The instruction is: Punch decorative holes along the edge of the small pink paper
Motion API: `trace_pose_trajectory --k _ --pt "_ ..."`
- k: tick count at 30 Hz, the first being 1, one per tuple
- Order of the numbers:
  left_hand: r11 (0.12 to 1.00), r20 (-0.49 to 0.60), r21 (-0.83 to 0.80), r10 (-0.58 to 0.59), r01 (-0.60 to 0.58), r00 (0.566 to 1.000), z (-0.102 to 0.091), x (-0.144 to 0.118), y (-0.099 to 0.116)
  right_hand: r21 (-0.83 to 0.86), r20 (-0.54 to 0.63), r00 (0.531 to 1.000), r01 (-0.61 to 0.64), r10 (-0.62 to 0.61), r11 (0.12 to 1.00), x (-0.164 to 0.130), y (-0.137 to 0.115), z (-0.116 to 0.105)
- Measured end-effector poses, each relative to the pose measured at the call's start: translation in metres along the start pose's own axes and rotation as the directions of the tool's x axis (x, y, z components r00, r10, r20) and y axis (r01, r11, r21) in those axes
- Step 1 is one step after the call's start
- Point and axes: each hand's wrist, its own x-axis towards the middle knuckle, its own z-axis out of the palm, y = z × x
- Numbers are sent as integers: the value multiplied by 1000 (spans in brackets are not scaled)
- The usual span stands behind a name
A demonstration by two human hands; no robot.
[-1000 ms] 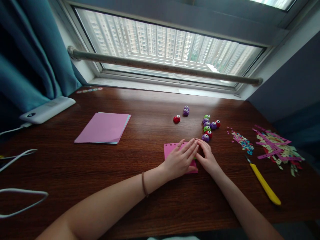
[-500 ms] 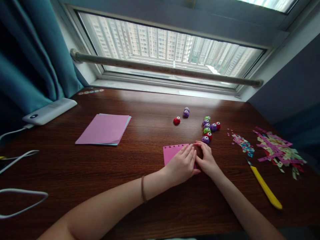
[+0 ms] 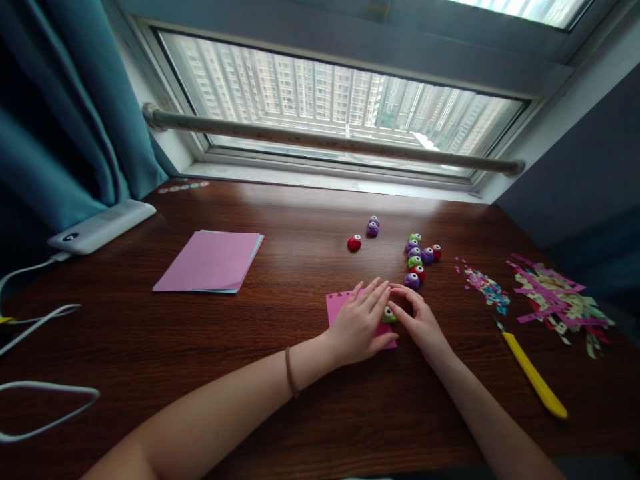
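Observation:
A pink sheet of paper (image 3: 338, 308) with a row of small punched holes along its far edge lies on the table. My left hand (image 3: 357, 327) rests over it, fingers stretched out and thumb apart. Between my hands sits a green paper punch (image 3: 389, 315) with an eye-like top, partly covered by my left hand. My right hand (image 3: 423, 327) is curved, its thumb and fingertips closed against the far side of this punch. Just beyond it stand several purple, red and green punches (image 3: 415, 262) in a cluster.
Pink and blue paper sheets (image 3: 210, 260) are stacked at left. A red punch (image 3: 354, 243) and two purple ones (image 3: 373, 228) stand farther back. To the right lie punched confetti (image 3: 485, 288), paper strips (image 3: 555, 297) and a yellow craft knife (image 3: 535, 377). A white power bank (image 3: 105, 227) has a cable.
My left hand has shifted slightly left and its thumb has spread, uncovering the green punch. My right hand has drawn back a little, fingers still curved.

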Motion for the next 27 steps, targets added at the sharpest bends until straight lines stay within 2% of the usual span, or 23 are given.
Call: trace_pose_trajectory --k 4,7,11,15,18,22,25,26,27 --pt "992 52 -80 -88 93 995 5 2 -7 -113 183 983 24 -3 993 2 -7 -14" --pt "992 86 -82 -86 93 993 8 1 -9 -178 197 980 61 -25 982 3 -9 -19" --pt "992 123 -84 -86 96 989 8 1 -10 -167 115 993 4 16 986 6 -2 -28" --pt "988 147 -108 -95 112 985 7 2 -10 -161 -64 991 -126 117 979 11 10 -38" --pt "987 154 -112 -95 113 983 6 2 -10 -241 -166 976 -180 142 954 13 18 -39" --pt "988 170 -114 -82 102 982 6 2 -9 -371 -239 970 -127 37 920 12 18 -34" --pt "989 178 -112 -78 99 981 5 2 -9 -456 -343 934 -68 -105 887 9 9 -30" --pt "989 181 -109 -77 98 980 5 3 -9 -453 -320 938 -26 -136 891 8 5 -29" --pt "990 183 -105 -76 97 980 5 3 -9 -425 -249 957 29 -148 905 7 1 -28"
